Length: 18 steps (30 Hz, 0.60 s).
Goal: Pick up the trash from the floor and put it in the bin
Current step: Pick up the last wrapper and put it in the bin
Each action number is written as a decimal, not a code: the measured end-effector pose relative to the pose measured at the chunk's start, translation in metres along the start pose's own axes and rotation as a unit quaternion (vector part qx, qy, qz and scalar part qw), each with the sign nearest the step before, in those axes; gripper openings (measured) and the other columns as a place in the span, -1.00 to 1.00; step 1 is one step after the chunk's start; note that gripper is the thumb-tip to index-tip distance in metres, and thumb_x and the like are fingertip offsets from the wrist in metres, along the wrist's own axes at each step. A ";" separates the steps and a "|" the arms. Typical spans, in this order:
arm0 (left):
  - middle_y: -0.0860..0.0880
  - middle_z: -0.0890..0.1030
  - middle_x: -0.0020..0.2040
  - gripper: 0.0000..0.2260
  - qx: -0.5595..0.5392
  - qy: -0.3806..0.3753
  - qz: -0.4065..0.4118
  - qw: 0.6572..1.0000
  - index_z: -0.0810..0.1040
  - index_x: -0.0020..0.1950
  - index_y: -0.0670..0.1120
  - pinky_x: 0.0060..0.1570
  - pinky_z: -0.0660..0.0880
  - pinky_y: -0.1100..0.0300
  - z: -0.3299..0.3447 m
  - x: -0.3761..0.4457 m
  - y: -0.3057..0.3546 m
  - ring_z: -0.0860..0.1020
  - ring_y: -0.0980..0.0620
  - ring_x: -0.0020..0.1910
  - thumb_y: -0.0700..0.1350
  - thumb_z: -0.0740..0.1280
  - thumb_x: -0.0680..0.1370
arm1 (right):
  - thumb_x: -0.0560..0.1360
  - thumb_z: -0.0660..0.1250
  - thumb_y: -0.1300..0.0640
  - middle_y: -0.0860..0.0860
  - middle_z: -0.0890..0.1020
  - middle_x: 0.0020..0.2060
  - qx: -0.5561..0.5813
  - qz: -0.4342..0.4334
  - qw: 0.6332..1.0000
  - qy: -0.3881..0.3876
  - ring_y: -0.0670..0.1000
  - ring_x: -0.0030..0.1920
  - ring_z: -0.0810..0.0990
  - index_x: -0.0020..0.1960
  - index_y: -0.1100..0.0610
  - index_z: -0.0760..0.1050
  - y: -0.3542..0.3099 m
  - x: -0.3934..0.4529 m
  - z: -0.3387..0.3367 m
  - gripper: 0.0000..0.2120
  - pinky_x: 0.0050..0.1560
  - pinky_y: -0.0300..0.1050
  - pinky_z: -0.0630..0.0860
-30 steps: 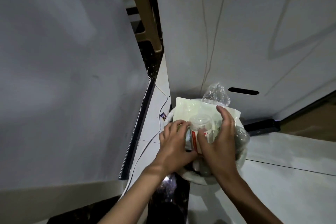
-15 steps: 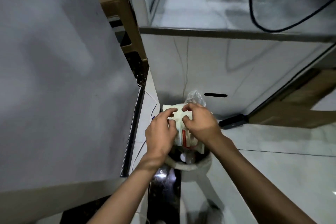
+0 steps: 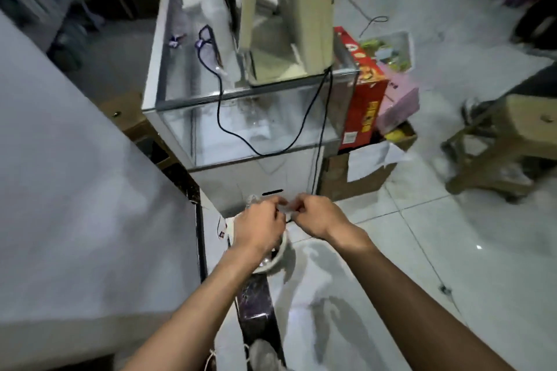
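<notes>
A thin clear plastic piece (image 3: 284, 207) is pinched between the curled fingers of the left hand (image 3: 259, 227) and the right hand (image 3: 313, 215), directly above the white bin (image 3: 278, 256). If released off-centre, the light plastic may likely drift past the rim onto the tiled floor (image 3: 407, 250)

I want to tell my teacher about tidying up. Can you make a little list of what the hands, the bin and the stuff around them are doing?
left hand: over the bin, fingers curled, pinching a clear bag
right hand: pinching the same clear bag
clear bag: crumpled, held between both hands
bin: white, round, on the floor, mostly hidden by the hands
glass case: behind the bin, black cable hanging across it
red box: right of the glass case
stool: on the floor, far right
</notes>
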State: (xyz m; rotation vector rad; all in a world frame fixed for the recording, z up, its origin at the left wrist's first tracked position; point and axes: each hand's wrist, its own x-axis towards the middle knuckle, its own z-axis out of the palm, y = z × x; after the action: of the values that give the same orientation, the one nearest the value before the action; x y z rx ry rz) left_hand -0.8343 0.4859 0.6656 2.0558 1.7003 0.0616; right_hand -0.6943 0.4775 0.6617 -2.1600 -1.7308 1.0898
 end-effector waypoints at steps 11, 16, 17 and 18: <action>0.03 0.64 0.07 -0.76 0.073 -0.053 0.239 0.967 0.60 0.11 0.10 -0.11 0.52 0.10 -0.031 -0.193 0.288 0.58 -0.08 0.01 -0.03 0.18 0.56 | 0.53 0.21 0.02 0.05 0.62 0.11 0.033 0.157 0.973 0.167 0.12 0.12 0.56 0.14 0.09 0.56 0.146 -0.334 -0.165 -0.73 0.07 -0.04 0.53; 0.12 0.64 0.05 -0.75 0.048 -0.058 0.343 0.936 0.59 0.11 0.17 -0.08 0.50 0.10 0.002 -0.304 0.369 0.57 0.00 0.05 -0.02 0.16 0.55 | 0.53 0.22 0.05 -0.02 0.63 0.07 0.089 0.222 0.932 0.271 0.06 0.05 0.59 0.11 0.03 0.59 0.211 -0.487 -0.167 -0.76 0.00 -0.10 0.52; 0.12 0.64 0.02 -0.75 0.032 -0.054 0.357 0.932 0.58 0.10 0.17 -0.09 0.49 0.11 0.008 -0.324 0.380 0.57 0.01 0.04 -0.02 0.16 0.55 | 0.52 0.22 0.05 -0.04 0.64 0.05 0.106 0.229 0.917 0.308 0.05 0.04 0.59 0.11 0.01 0.59 0.222 -0.516 -0.164 -0.77 0.00 -0.10 0.52; 0.12 0.65 -0.03 -0.76 0.012 -0.051 0.369 0.928 0.58 0.10 0.17 -0.09 0.49 0.11 0.012 -0.341 0.389 0.57 0.02 0.00 -0.02 0.16 0.56 | 0.52 0.23 0.07 -0.06 0.65 0.02 0.124 0.231 0.902 0.343 0.03 0.03 0.59 0.11 0.00 0.59 0.232 -0.540 -0.161 -0.77 0.02 -0.09 0.53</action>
State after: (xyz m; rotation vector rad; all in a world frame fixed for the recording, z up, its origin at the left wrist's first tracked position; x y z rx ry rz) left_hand -0.5525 0.1143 0.8895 2.5498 0.7872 0.1699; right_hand -0.4464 -0.0326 0.8845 -2.4186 -0.7557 0.4630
